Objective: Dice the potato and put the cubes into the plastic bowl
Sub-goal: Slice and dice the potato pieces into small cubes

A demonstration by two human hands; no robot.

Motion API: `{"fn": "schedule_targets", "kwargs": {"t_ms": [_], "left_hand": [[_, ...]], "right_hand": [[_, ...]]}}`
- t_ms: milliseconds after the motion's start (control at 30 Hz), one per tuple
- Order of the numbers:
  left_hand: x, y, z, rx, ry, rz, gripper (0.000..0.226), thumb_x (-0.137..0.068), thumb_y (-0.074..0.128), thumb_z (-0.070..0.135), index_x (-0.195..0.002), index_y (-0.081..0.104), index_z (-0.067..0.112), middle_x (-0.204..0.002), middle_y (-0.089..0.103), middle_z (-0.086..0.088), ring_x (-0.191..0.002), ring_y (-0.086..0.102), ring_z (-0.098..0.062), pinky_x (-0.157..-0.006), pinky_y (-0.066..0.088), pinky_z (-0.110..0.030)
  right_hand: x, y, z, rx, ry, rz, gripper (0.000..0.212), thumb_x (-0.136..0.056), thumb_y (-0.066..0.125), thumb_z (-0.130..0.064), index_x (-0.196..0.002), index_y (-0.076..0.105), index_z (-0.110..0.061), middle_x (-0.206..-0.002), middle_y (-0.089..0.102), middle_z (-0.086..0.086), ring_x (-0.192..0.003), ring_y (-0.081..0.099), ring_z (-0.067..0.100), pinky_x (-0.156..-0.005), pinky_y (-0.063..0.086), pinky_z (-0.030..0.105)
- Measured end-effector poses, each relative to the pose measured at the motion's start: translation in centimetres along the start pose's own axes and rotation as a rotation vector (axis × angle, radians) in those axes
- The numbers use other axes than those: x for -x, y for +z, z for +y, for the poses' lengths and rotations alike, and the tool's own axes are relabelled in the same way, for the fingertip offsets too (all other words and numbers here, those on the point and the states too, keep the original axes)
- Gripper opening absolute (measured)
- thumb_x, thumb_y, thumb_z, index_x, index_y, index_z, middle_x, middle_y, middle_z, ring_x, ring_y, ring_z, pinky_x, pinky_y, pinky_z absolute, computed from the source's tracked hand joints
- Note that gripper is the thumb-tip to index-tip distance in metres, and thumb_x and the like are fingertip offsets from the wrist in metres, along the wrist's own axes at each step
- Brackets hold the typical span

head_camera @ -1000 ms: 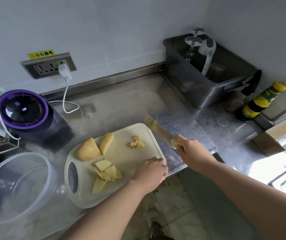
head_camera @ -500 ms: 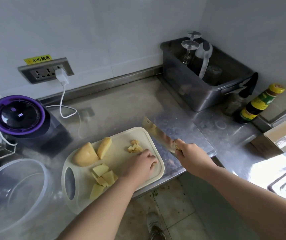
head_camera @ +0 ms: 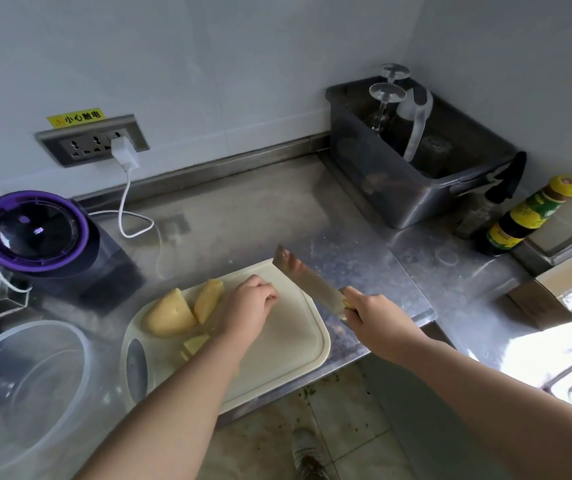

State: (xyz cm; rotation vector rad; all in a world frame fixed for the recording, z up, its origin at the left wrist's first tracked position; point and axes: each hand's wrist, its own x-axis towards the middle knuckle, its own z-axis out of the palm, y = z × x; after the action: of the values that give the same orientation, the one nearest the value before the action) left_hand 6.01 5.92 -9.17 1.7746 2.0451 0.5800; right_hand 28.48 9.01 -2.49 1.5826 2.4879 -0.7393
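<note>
Cutting board (head_camera: 288,358) at tabletop front edge: left hand (head_camera: 248,306) curled over potato pieces (head_camera: 187,311), grip unclear; right hand (head_camera: 378,317) clenching cleaver (head_camera: 307,284).

Pale walls (head_camera: 208,64), steel counter (head_camera: 243,216), wall socket (head_camera: 92,142), tiled floor (head_camera: 346,427).

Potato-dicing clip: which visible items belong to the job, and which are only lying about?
In use:
- yellow potato chunks
- cream plastic cutting board
- steel cleaver in right hand
- left hand
- clear plastic bowl

Lying about:
- purple-rimmed appliance
- white charger
- grey bin of glassware
- yellow-capped sauce bottle
- cardboard box
</note>
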Motion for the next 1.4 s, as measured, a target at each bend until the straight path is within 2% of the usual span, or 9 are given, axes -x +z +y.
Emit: {"fn": "schedule_targets", "kwargs": {"t_ms": [167,300,467,533,667,800,900,1200,1400], "left_hand": [[1.8,-3.4,-1.9,0.203,-0.197,0.104,0.018,-0.09,0.059,0.004,-0.102,0.071,0.011,-0.099,0.072,-0.001,-0.092,0.065,-0.018,-0.078,0.044,-0.022],[4.2,-5.9,-3.2,0.232,-0.284,0.136,0.025,-0.091,0.053,-0.003,-0.106,0.069,0.009,-0.098,0.071,-0.002,-0.093,0.065,-0.017,-0.081,0.047,-0.024],[7.4,-7.3,-5.2,0.163,-0.33,0.02,0.021,-0.095,0.054,0.012,-0.105,0.066,0.027,-0.103,0.066,0.016,-0.096,0.063,-0.007,-0.086,0.05,-0.029],[8.5,-7.7,-6.2,0.107,-0.328,-0.011,0.022,-0.095,0.054,0.016,-0.104,0.065,0.033,-0.1,0.064,0.023,-0.096,0.062,-0.006,-0.09,0.051,-0.038],[9.9,-8.2,-6.5,0.05,-0.28,-0.084,0.024,-0.095,0.054,0.017,-0.111,0.065,0.03,-0.114,0.063,0.015,-0.102,0.061,-0.011,-0.097,0.046,-0.044],[10.7,-8.4,-6.1,-0.01,-0.221,-0.231,0.033,-0.093,0.052,0.019,-0.12,0.059,0.037,-0.129,0.049,0.021,-0.102,0.055,-0.004,-0.105,0.037,-0.045],[10.6,-8.5,-6.0,-0.236,-0.126,-0.349,0.045,-0.089,0.049,0.015,-0.126,0.052,0.041,-0.134,0.041,0.021,-0.122,0.043,-0.008,-0.106,0.033,-0.047],[10.0,-8.6,-5.9,-0.432,-0.043,-0.421,0.025,-0.095,0.051,0.025,-0.118,0.057,0.035,-0.123,0.044,0.013,-0.119,0.04,-0.015,-0.098,0.039,-0.042],[10.2,-9.3,-6.1,-0.354,-0.006,-0.357,0.017,-0.087,0.057,0.042,-0.104,0.056,0.039,-0.108,0.05,0.023,-0.107,0.047,-0.008,-0.09,0.046,-0.04]], "right_hand": [[-0.5,0.1,-0.8,0.017,-0.053,-0.07,0.013,-0.1,0.037,-0.016,-0.102,0.049,-0.013,-0.079,0.061,0.009,-0.071,0.059,0.029,-0.055,0.04,0.035],[-1.1,0.7,-2.4,0.1,-0.13,-0.186,0.021,-0.1,0.034,-0.014,-0.11,0.051,-0.021,-0.07,0.048,-0.007,-0.067,0.051,0.019,-0.053,0.037,0.027],[-1.9,1.2,-3.8,0.16,-0.085,-0.167,0.032,-0.103,0.029,-0.018,-0.129,0.047,-0.024,-0.094,0.062,0.004,-0.078,0.058,0.022,-0.062,0.046,0.03],[-2.2,1.5,-4.1,0.188,-0.064,-0.117,0.029,-0.104,0.029,-0.017,-0.125,0.047,-0.024,-0.088,0.06,0.002,-0.072,0.056,0.02,-0.056,0.041,0.027],[-2.1,1.7,-4.8,0.181,-0.034,-0.055,0.02,-0.103,0.032,-0.014,-0.115,0.048,-0.02,-0.07,0.047,-0.004,-0.057,0.046,0.01,-0.044,0.028,0.02],[-1.1,1.4,-5.2,0.164,-0.081,-0.07,0.03,-0.104,0.031,-0.019,-0.129,0.047,-0.024,-0.078,0.058,-0.001,-0.062,0.055,0.014,-0.048,0.04,0.023],[-0.2,1.1,-5.3,0.141,-0.1,-0.097,0.034,-0.104,0.033,-0.021,-0.136,0.044,-0.027,-0.09,0.065,0.003,-0.071,0.063,0.018,-0.062,0.054,0.03],[1.3,1.2,-5.4,0.109,-0.097,-0.091,0.03,-0.104,0.035,-0.019,-0.131,0.046,-0.022,-0.08,0.057,0.001,-0.068,0.057,0.019,-0.05,0.038,0.022],[1.7,1.4,-5.2,0.052,-0.12,-0.084,0.021,-0.102,0.037,-0.018,-0.12,0.05,-0.019,-0.068,0.048,-0.005,-0.059,0.05,0.017,-0.048,0.034,0.023]]}}
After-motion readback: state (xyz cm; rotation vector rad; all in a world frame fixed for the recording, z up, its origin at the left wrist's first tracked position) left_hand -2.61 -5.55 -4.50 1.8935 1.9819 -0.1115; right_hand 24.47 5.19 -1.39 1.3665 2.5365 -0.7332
